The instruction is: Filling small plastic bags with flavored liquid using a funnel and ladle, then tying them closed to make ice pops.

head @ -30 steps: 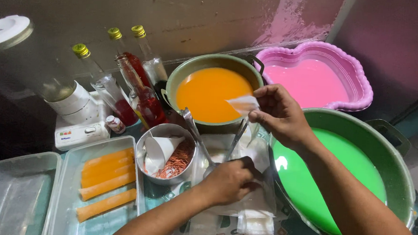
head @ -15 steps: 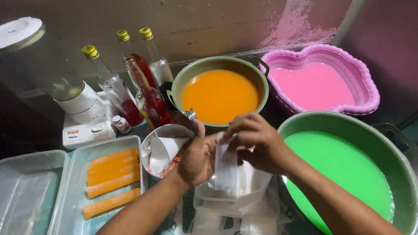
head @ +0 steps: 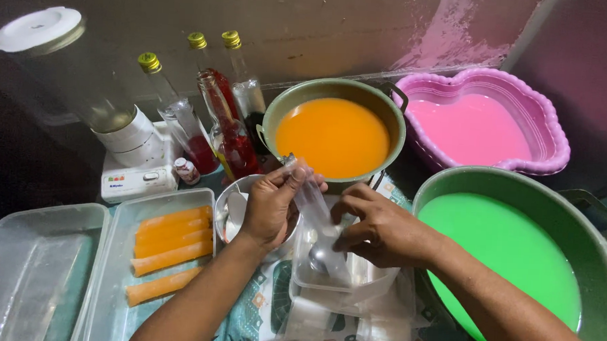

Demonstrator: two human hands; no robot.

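The left hand (head: pixel 269 206) is closed around the top of a narrow clear plastic bag (head: pixel 315 208), which is held upright over a clear container (head: pixel 312 276). The right hand (head: pixel 376 228) is pinched on the bag lower down; its fingertips are partly hidden behind the plastic. A metal bowl (head: pixel 237 212) is largely covered by the left hand, so its contents cannot be made out. The green basin (head: pixel 511 248) is cut off at the right edge. Orange filled bags (head: pixel 171 243) are seen lying in a tray (head: pixel 108 278).
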